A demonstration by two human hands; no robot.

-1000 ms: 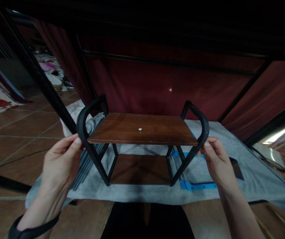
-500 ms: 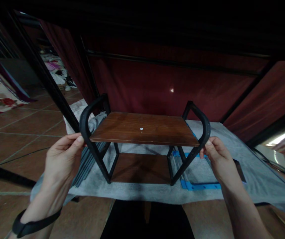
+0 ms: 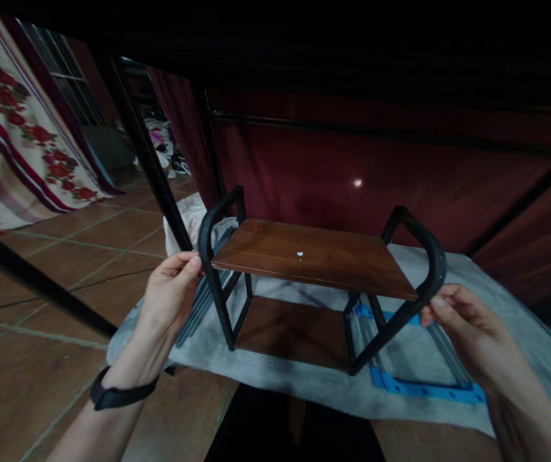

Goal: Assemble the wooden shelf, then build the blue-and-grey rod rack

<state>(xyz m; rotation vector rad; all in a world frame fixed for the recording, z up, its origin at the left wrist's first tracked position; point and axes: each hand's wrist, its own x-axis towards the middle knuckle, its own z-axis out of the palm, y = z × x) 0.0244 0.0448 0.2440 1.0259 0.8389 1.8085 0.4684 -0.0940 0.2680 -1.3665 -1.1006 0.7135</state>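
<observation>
dim indoors, on a terracotta tiled floor (image 3: 39,359), with a dark red panel (image 3: 352,173) close behind and a floral fabric (image 3: 20,141) hanging at far left. spread over the tiles, a grey cloth (image 3: 304,385); upright on the middle of it, a small shelf (image 3: 311,256) of two tiers. up top, a dark brown wood-grain top board (image 3: 342,266), flat and level, marked near its centre by one white speck (image 3: 299,255). underneath, resting low on the cloth, a lower board (image 3: 294,327) of the same brown, mostly in shadow. at each end, a black metal loop with rounded upper corners rising above the top board: left side frame (image 3: 206,234) and right side frame (image 3: 436,269), legs slanting down to the cloth. left hand (image 3: 172,292), black wristband (image 3: 116,398) on the wrist, pinched shut with thumb and fingers on the front upright of the left side frame, level with the top board. right hand (image 3: 467,321) curled loosely, fingertips and thumb closed against the right side frame just below its curve. beside the left hand, a bundle of grey rods (image 3: 198,308) lying on the cloth; under the right hand, flat on the cloth, a blue frame (image 3: 424,388).
</observation>
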